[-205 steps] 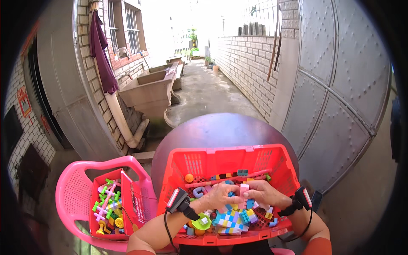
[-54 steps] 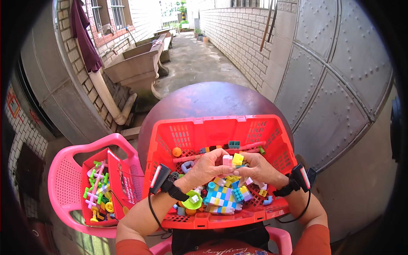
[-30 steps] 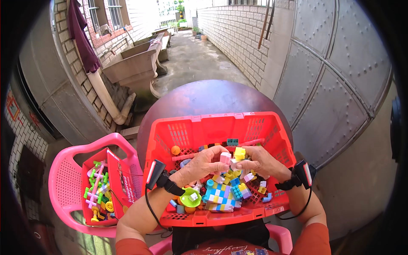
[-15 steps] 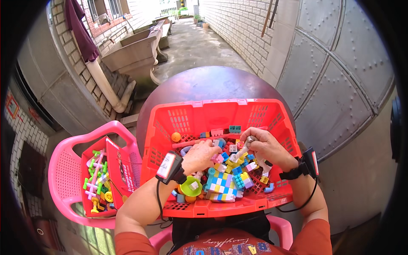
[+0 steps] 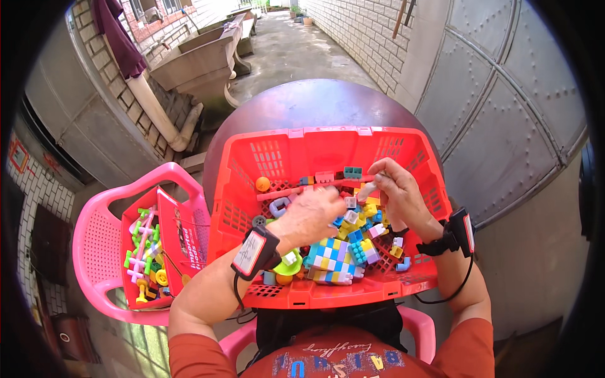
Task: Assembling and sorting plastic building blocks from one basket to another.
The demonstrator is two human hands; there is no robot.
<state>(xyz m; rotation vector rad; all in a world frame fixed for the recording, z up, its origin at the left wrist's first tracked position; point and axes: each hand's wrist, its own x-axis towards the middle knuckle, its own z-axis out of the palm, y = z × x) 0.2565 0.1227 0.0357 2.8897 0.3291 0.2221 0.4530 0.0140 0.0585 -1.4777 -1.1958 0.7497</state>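
Both hands are in the red plastic basket (image 5: 328, 148), which sits on a round dark bench (image 5: 315, 104). Left hand (image 5: 312, 217): grip curled over the block pile, fingertips at a small white block (image 5: 350, 202); can't tell if it's actually pinched or just touched. Right hand (image 5: 397, 192): grip closed on a small pale block (image 5: 367, 189), thumb and fingers pinching it just above the pile, right next to the left fingertips. Below the hands sits a built slab of multicoloured blocks (image 5: 334, 258) near the basket's front wall, with a lime-green round piece (image 5: 288, 263) beside it by the left wrist. An orange ball (image 5: 263, 184) sits at the basket's back left, well apart from the hands. Both wrists carry strapped black devices. To the person's left, a pink plastic chair (image 5: 101, 233) holds a smaller red bin (image 5: 183, 230) of stick-shaped connector toys (image 5: 144, 242).
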